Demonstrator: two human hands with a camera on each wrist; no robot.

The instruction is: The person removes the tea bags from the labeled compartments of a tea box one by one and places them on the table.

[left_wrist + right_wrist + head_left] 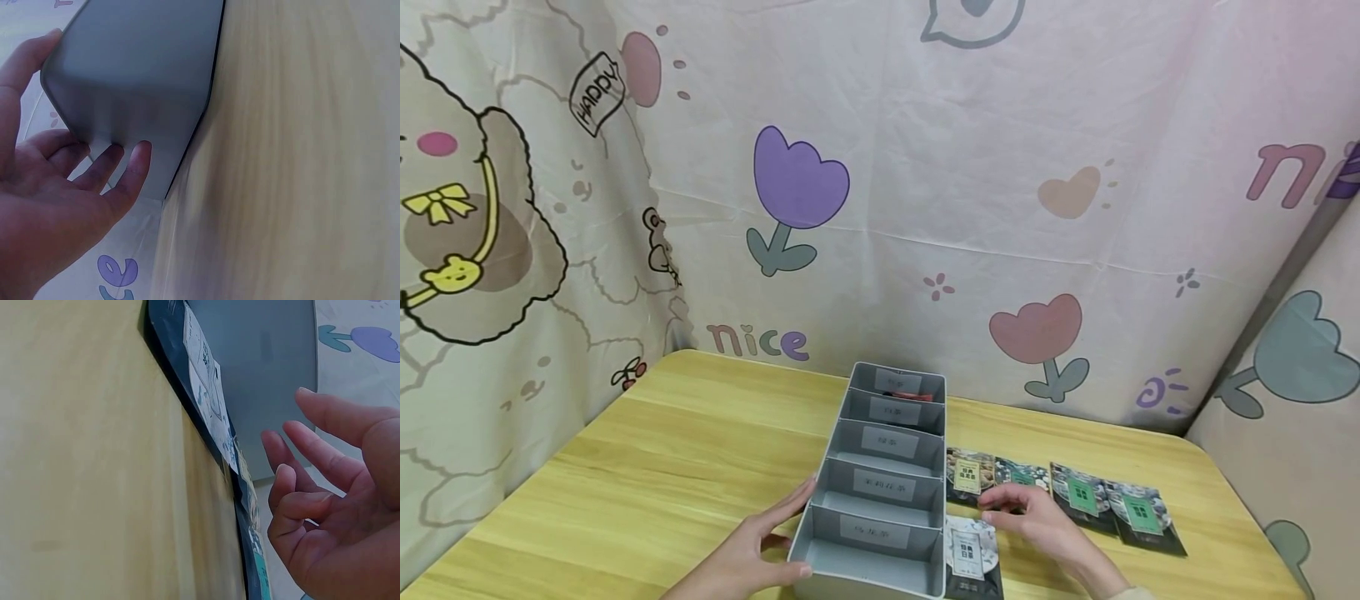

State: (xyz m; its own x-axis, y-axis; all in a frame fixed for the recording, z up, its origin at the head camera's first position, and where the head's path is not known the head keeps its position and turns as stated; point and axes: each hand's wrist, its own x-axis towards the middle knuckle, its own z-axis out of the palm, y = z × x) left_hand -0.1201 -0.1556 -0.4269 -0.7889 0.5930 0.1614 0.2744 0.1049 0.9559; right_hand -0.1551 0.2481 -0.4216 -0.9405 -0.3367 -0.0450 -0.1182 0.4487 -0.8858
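Observation:
A long grey storage box (887, 575), split by dividers with pale labels, stands on the table. My left hand (741, 550) holds its near left corner, thumb at the front rim and fingers against the side wall; in the left wrist view the fingertips (144, 150) press that wall. My right hand (1037, 521) hovers right of the box with loosely bent fingers and nothing in them. Below it lies a white-labelled tea sachet (967, 554), alongside the box. Behind are a yellow-labelled tea sachet (966, 475) and a green-labelled one (1022, 473), partly behind the right hand.
Two more green-labelled sachets (1082, 496) (1144, 517) lie overlapping farther right. A red item (910, 397) shows in the box's farthest compartment. The wooden table (647, 467) meets a printed cloth backdrop (910, 167) behind, with cloth at both sides.

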